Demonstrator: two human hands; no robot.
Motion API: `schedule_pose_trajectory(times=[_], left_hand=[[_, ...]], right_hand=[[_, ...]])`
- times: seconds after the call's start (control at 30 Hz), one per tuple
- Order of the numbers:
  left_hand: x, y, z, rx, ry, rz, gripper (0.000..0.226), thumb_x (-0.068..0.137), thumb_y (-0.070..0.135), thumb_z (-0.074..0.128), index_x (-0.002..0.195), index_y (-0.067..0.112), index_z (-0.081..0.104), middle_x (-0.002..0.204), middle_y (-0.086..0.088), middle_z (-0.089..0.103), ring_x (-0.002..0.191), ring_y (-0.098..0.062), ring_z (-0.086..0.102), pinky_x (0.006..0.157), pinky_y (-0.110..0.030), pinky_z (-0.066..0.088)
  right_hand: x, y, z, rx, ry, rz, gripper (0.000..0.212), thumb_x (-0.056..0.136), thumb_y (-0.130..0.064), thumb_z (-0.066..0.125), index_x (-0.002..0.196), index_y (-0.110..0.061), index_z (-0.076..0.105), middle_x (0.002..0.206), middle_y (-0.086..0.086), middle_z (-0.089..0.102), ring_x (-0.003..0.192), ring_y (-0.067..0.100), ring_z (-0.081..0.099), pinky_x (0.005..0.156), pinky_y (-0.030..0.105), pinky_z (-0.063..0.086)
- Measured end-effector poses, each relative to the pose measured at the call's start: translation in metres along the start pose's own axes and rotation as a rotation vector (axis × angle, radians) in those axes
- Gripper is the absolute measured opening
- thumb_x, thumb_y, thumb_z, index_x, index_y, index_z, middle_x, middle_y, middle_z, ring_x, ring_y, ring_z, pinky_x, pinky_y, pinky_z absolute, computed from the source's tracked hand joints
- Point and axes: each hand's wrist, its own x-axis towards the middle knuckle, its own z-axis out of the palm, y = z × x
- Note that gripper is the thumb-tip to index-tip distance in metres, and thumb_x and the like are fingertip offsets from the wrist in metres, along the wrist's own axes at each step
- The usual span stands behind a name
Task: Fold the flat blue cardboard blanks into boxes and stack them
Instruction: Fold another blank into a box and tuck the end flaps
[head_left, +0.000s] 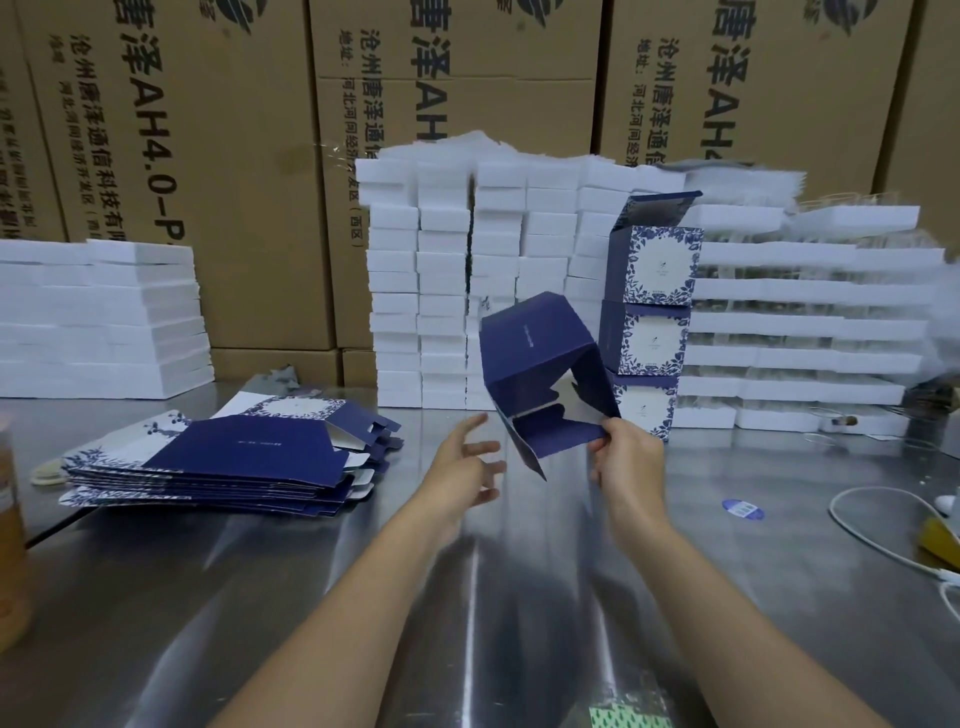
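steel table (467, 597) | brown cartons (249, 182) behind | white box stacks (441, 291)

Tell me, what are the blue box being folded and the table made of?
The blue box looks like thin printed card, fairly matte: it bends along crisp creases. The table seems to be brushed metal, probably steel, given its streaky reflections.

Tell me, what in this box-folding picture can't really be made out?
Head view:
Left hand: motion blur smears its fingers.
Orange container: cut off by the left edge.
Stacked boxes: label print too small to read; the lowest is partly hidden by the half-folded box the right hand pinches.
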Motion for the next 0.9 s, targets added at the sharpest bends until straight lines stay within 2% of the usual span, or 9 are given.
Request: schedule_pose_trajectory(times=[0.07,0.13,0.23,0.37,0.53,0.67,0.73,0.83,0.9], left_hand=[[0.004,0.002,-0.003,-0.139,0.091,0.018,0.085,0.09,-0.018,0.038,0.148,0.043,0.047,0.132,-0.004,0.066,0.104,-0.021,0.071,0.087,-0.043,0.061],[0.006,0.004,-0.005,-0.268,0.106,0.002,0.076,0.09,-0.006,0.037,0.139,0.049,0.054,0.116,0.004,0.077,0.095,-0.018,0.076,0.074,-0.038,0.065],[0.007,0.001,-0.007,-0.397,0.126,-0.086,0.046,0.089,0.012,0.048,0.121,0.03,0.077,0.113,-0.001,0.08,0.097,-0.027,0.077,0.069,-0.037,0.064],[0.011,-0.005,-0.003,-0.369,0.101,-0.122,0.03,0.092,0.039,0.063,0.11,0.024,0.08,0.112,-0.004,0.08,0.072,-0.019,0.079,0.059,-0.032,0.06],[0.01,-0.008,0.001,-0.347,0.027,-0.094,0.035,0.094,0.04,0.065,0.119,0.019,0.078,0.119,-0.003,0.078,0.096,-0.025,0.079,0.08,-0.04,0.064],[0.012,-0.008,-0.002,-0.445,0.052,-0.091,0.045,0.096,0.019,0.047,0.135,0.008,0.067,0.133,-0.014,0.069,0.115,-0.04,0.071,0.079,-0.044,0.065],[0.012,-0.006,-0.005,-0.456,0.03,-0.065,0.059,0.089,0.004,0.036,0.138,0.02,0.066,0.136,-0.007,0.067,0.118,-0.043,0.069,0.082,-0.047,0.064],[0.012,-0.004,-0.009,-0.401,-0.037,-0.035,0.083,0.076,-0.013,0.031,0.136,0.033,0.065,0.134,0.005,0.067,0.116,-0.04,0.072,0.087,-0.046,0.062],[0.013,-0.006,-0.01,-0.342,-0.082,-0.021,0.089,0.072,-0.017,0.036,0.137,0.037,0.062,0.133,0.002,0.069,0.117,-0.037,0.072,0.086,-0.042,0.063]], right_hand=[[0.0,0.002,-0.005,-0.14,-0.005,-0.141,0.031,0.087,-0.027,0.05,0.061,-0.012,0.043,0.054,-0.003,0.044,0.054,0.017,0.04,0.061,0.037,0.034],[-0.002,0.005,-0.01,-0.311,-0.045,-0.247,0.027,0.086,-0.034,0.046,0.065,-0.017,0.045,0.052,-0.008,0.042,0.054,0.011,0.035,0.058,0.038,0.033],[-0.004,0.007,-0.012,-0.418,-0.08,-0.27,0.025,0.081,-0.045,0.043,0.062,-0.028,0.048,0.053,-0.004,0.049,0.056,0.017,0.042,0.058,0.041,0.042],[-0.002,0.01,-0.013,-0.446,-0.088,-0.255,0.03,0.079,-0.053,0.043,0.069,-0.026,0.048,0.062,0.002,0.057,0.069,0.033,0.063,0.069,0.048,0.055],[0.0,0.016,-0.01,-0.403,-0.195,-0.303,0.042,0.088,-0.071,0.043,0.096,-0.034,0.062,0.089,-0.008,0.071,0.087,0.019,0.07,0.086,0.05,0.058],[-0.003,0.015,-0.009,-0.387,-0.378,-0.327,0.044,0.088,-0.047,0.038,0.127,-0.058,0.053,0.115,-0.021,0.069,0.106,0.005,0.066,0.088,0.039,0.056],[-0.005,0.014,-0.011,-0.436,-0.43,-0.369,0.066,0.086,-0.026,0.04,0.132,-0.072,0.043,0.126,-0.034,0.062,0.115,-0.002,0.061,0.094,0.024,0.051],[0.001,0.021,-0.013,-0.511,-0.494,-0.393,0.1,0.082,0.01,0.04,0.158,-0.055,0.028,0.147,-0.024,0.053,0.13,0.005,0.055,0.11,0.03,0.046],[0.004,0.025,-0.013,-0.498,-0.52,-0.386,0.104,0.084,0.011,0.048,0.163,-0.051,0.02,0.154,-0.025,0.046,0.138,0.005,0.049,0.114,0.034,0.044]])
